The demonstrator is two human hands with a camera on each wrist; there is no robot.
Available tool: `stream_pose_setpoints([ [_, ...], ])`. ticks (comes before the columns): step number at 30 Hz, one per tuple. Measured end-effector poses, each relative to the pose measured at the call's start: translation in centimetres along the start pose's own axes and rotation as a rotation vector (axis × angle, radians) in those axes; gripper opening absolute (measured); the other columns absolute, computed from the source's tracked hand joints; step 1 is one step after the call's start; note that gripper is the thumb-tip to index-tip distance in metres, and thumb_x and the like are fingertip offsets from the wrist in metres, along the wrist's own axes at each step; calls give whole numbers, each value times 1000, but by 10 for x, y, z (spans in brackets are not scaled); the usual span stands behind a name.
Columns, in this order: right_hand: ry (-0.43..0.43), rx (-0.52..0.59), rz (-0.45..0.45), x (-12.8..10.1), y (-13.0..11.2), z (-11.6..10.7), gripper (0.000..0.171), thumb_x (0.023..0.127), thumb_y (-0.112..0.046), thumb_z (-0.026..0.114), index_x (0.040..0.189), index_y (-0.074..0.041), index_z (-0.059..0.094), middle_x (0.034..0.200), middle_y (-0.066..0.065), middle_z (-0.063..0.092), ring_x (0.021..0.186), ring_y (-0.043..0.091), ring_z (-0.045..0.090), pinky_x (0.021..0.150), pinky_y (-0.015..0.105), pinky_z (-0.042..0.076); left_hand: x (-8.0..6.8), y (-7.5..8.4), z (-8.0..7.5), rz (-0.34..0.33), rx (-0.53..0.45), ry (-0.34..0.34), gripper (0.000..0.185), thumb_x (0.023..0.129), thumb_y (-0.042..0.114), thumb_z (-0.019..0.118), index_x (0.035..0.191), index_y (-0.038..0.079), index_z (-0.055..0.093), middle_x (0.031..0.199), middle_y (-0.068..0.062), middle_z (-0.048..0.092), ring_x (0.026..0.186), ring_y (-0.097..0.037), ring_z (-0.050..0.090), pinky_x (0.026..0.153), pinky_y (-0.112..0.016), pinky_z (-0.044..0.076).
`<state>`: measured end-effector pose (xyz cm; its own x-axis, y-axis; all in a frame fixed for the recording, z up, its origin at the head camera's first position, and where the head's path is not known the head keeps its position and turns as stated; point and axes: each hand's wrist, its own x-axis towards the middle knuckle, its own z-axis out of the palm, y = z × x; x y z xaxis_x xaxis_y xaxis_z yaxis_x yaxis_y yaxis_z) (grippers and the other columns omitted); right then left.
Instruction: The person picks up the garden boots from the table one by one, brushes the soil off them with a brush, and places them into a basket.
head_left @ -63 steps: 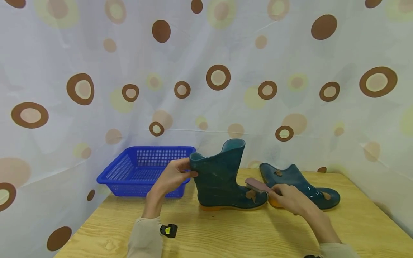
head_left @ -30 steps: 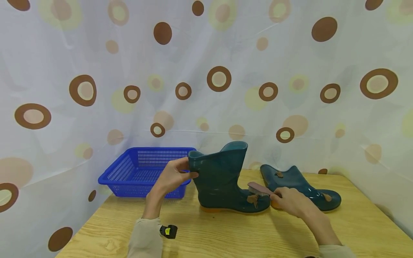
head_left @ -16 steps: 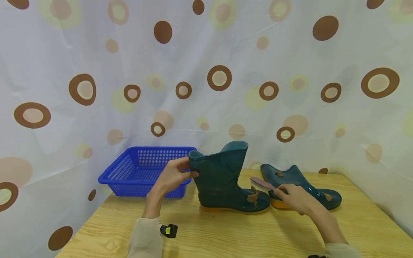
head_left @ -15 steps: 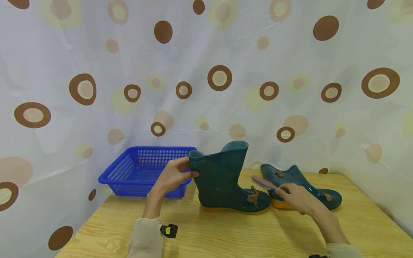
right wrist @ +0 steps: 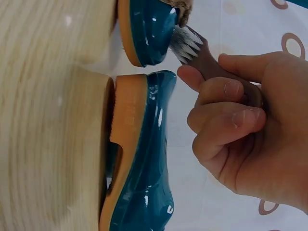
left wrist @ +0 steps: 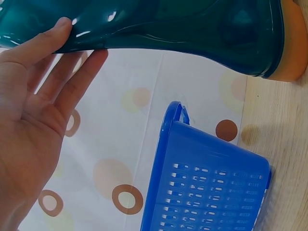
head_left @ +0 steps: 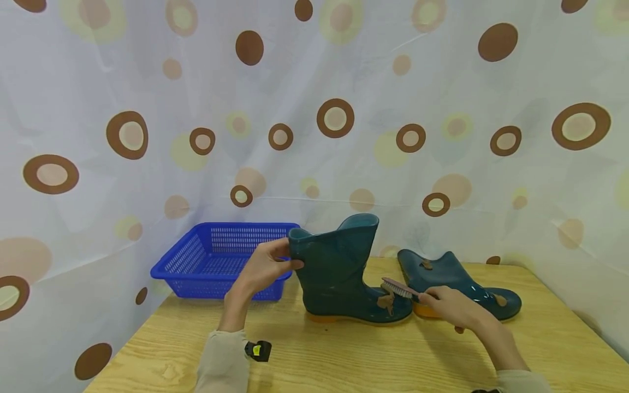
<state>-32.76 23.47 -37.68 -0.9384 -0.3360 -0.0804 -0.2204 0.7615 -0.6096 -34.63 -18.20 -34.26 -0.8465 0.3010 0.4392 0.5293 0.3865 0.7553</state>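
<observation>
Gripping on both sides: left hand (head_left: pixel 262 267) pinches rear top rim of upright boot (head_left: pixel 339 273), thumb on outer face, fingers behind the shaft; right hand (head_left: pixel 449 307) curled round handle of small brush (head_left: pixel 399 287). Upright boot stands on wooden table (head_left: pixel 344 355), orange sole down, toe pointing right, roughly table centre. Bristles touching toe area of upright boot, right at brown bow trim; right wrist view confirms contact on glossy teal surface near sole edge. Second boot (head_left: pixel 462 284) lying on its side just right of upright boot, behind right hand, orange sole facing the camera, toe to the right; whether the two boots touch, cannot tell. Blue basket (head_left: pixel 216 256) at table's left rear, near left hand, just beside upright boot's heel in left wrist view, not touching. Spotted curtain (head_left: pixel 147 136) hanging behind and on both sides. Beige sleeves on both forearms, small black device with yellow tag (head_left: pixel 257 350) at left wrist
</observation>
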Motion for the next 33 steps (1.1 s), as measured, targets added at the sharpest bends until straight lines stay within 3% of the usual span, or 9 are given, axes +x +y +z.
stream_pose_setpoints([
  [11, -159, 66, -128, -10, -4, -14, 43, 107, -36, 43, 126, 0, 57, 83, 9, 52, 39, 8, 30, 37, 23, 38, 1, 1, 0, 12, 12, 16, 29, 88, 25, 76, 116, 23, 71, 108, 0, 73, 103, -18, 68, 89, -39, 57],
  [18, -236, 94, -163, -14, 0, -21, 34, 108, -33, 40, 108, -5, 60, 69, 0, 42, 40, 6, 23, 36, 21, 33, 1, 0, 1, 20, 7, 23, 29, 87, 25, 77, 116, 24, 71, 107, 0, 73, 101, -17, 68, 89, -39, 57],
  [22, -273, 128, -185, -17, 3, -27, 35, 108, -32, 41, 115, -4, 61, 61, -5, 36, 38, 5, 21, 35, 19, 31, 1, 1, 0, 29, 6, 23, 29, 87, 25, 77, 115, 24, 71, 106, 0, 73, 100, -17, 69, 89, -39, 57],
  [28, -293, 149, -181, -19, 6, -29, 36, 107, -31, 45, 121, -5, 64, 55, -10, 34, 38, 3, 22, 36, 17, 30, 1, 0, 0, 23, 1, 25, 29, 87, 25, 77, 115, 23, 71, 106, 0, 73, 100, -18, 69, 89, -40, 57],
  [33, -274, 147, -191, -19, 5, -29, 35, 106, -32, 45, 119, -6, 65, 59, -7, 38, 38, 3, 19, 36, 17, 28, 1, -1, 1, 19, -3, 25, 29, 88, 24, 77, 116, 22, 71, 107, -1, 73, 101, -19, 69, 91, -41, 56],
])
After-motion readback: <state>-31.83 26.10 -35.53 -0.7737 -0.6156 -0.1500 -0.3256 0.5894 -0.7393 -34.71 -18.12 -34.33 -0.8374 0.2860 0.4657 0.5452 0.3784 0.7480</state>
